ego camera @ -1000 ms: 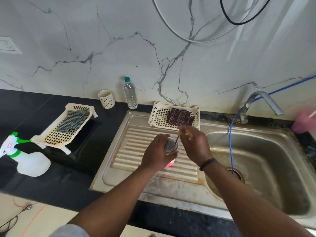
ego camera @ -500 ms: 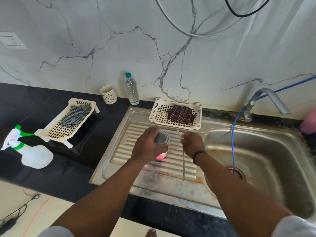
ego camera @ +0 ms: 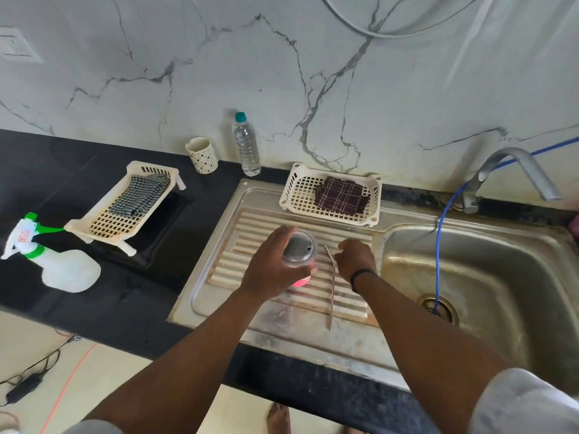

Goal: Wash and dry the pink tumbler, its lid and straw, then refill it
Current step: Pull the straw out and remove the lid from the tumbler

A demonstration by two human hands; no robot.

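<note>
Fingers [ego camera: 283, 238] of left hand [ego camera: 272, 270] around lidded pink tumbler [ego camera: 299, 255] on steel drainboard [ego camera: 272, 321]; right hand [ego camera: 355, 260] loosely curled, empty, beside straw [ego camera: 332, 289].

A white marble wall [ego camera: 282, 73] with grey veins rises behind a black counter [ego camera: 62, 170]; pale floor [ego camera: 103, 371] lies below.

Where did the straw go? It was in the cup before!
The right hand pulled the straw out of the tumbler, laid it flat on the ribbed drainboard, and let go. The left hand kept gripping the tumbler, lid still on.
</note>
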